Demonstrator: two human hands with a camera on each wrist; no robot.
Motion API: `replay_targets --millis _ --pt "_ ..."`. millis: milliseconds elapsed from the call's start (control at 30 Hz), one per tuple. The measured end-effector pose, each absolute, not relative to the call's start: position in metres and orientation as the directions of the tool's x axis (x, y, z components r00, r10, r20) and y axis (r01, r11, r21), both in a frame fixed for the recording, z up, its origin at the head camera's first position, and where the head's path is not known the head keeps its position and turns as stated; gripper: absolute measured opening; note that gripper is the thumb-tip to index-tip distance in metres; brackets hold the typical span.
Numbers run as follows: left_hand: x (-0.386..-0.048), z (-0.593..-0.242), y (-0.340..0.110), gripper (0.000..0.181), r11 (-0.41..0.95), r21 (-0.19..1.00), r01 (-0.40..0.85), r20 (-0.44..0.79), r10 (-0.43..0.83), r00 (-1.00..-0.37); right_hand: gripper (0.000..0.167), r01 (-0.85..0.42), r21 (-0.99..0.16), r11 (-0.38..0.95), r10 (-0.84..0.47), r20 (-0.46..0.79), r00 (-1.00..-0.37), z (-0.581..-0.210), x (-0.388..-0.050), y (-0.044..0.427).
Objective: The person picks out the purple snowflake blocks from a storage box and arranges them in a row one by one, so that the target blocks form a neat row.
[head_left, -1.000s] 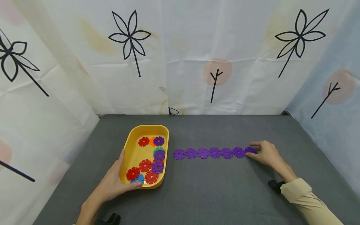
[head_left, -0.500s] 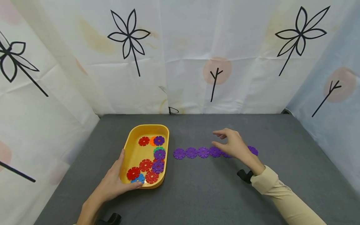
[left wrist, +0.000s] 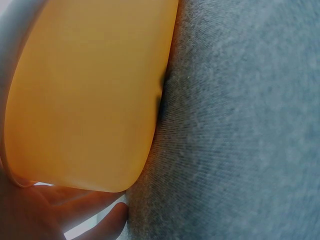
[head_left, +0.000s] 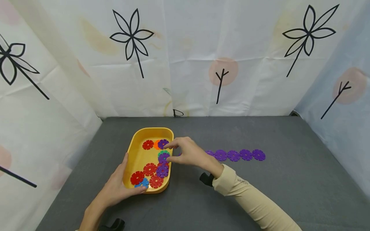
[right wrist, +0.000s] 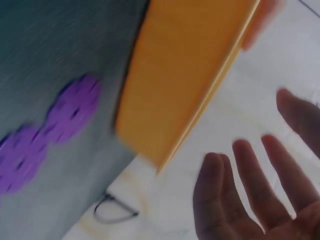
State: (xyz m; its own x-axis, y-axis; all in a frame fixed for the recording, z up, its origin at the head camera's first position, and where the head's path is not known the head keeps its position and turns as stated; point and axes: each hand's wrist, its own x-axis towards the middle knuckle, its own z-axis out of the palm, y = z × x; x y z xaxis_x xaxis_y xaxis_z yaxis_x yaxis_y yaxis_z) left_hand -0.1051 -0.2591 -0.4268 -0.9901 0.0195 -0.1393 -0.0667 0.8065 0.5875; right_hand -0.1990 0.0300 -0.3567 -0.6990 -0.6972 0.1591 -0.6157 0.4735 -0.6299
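Since the earlier frame, the right hand (head_left: 189, 152) has shifted from above the purple disc row (head_left: 233, 156) to the yellow tray (head_left: 137, 157)'s right rim. Purple flower-shaped discs (head_left: 162, 171) lie inside, along the tray's right wall; right thumb and fingers are spread over them, contact unclear. Left hand (head_left: 117, 187) clasps the tray's near-left corner. Red flower-shaped discs (head_left: 137, 177) occupy the tray's near end. Rightward of the tray, the row rests on grey cloth (head_left: 260, 192).

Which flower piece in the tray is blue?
The blue piece at the near end of the yellow tray, by the left hand's thumb; other visible pieces are red, purple, orange or green.
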Motion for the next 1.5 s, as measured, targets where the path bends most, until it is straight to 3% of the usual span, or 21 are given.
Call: replay_targets --millis 267,400,733,833,1033,1267,1500 --pt "-0.102 -0.429 -0.261 0.135 0.798 0.601 -0.038 -0.117 0.040 -0.992 0.036 -0.640 -0.511 0.574 -0.772 -0.078 -0.630 -0.373 -0.191 -0.017" --pt "-0.103 -0.430 -0.262 0.135 0.798 0.602 -0.026 -0.099 0.042 -0.994 0.036 -0.653 -0.458 0.604 -0.773 -0.136 -0.620 -0.383 -0.188 -0.030" --pt "-0.105 -0.431 -0.263 0.132 0.790 0.613 -0.015 -0.084 0.046 -0.995 0.036 -0.621 -0.456 0.638 -0.757 -0.222 -0.614 -0.385 -0.186 -0.043" --pt "-0.106 -0.430 -0.263 0.132 0.788 0.615 -0.010 -0.081 0.051 -0.995 0.037 -0.632 -0.428 0.646 -0.751 -0.208 -0.627 -0.385 -0.184 -0.044" --pt "-0.105 -0.428 -0.264 0.132 0.783 0.622 0.016 -0.057 0.065 -0.996 0.039 -0.659 -0.411 0.630 -0.736 -0.045 -0.676 -0.384 -0.187 -0.050" --pt "-0.105 -0.428 -0.264 0.132 0.783 0.622 0.006 -0.072 0.065 -0.995 0.039 -0.617 -0.330 0.715 -0.675 -0.092 -0.732 -0.390 -0.191 -0.064" --pt "-0.104 -0.428 -0.263 0.132 0.789 0.614 -0.003 -0.083 0.061 -0.995 0.043 -0.629 -0.246 0.737 -0.660 -0.061 -0.749 -0.406 -0.194 -0.071"
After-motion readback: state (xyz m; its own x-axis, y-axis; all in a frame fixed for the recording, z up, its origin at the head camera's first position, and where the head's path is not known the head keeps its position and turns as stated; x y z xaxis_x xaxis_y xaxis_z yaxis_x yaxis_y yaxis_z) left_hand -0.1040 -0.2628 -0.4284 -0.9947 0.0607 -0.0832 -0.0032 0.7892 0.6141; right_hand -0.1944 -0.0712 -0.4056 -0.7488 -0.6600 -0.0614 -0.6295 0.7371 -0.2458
